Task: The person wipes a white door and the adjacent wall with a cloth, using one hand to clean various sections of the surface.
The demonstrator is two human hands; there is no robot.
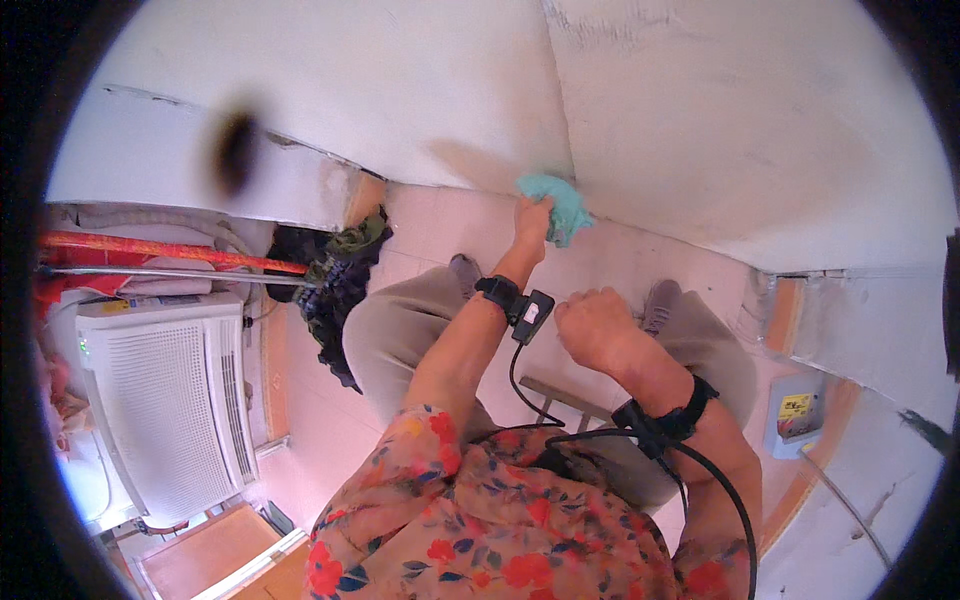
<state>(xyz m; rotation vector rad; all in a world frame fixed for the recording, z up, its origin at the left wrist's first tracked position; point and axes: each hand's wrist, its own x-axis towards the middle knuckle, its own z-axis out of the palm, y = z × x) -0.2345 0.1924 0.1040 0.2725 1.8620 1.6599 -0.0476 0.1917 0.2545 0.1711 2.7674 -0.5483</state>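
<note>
My left hand [533, 225] reaches forward with its fingers closed round a bunched turquoise cloth [562, 208]. The cloth is low down, where the white wall [470, 110] meets the pink tiled floor [430, 215], close to the wall's vertical seam. Nearer to my body, my right hand [598, 330] hangs over the floor between my knees, curled into a loose fist. Nothing sticks out of it, and it touches neither cloth nor wall. Each wrist wears a black strap with a small device and a cable.
At left, a red-orange pole [180, 248] and a metal pole [180, 273] lead to a dark fabric heap [335, 275]. A white grilled appliance [175, 400] stands below them. Under me is a wooden slatted seat [570, 400]. A grey box [795, 415] is at the right wall.
</note>
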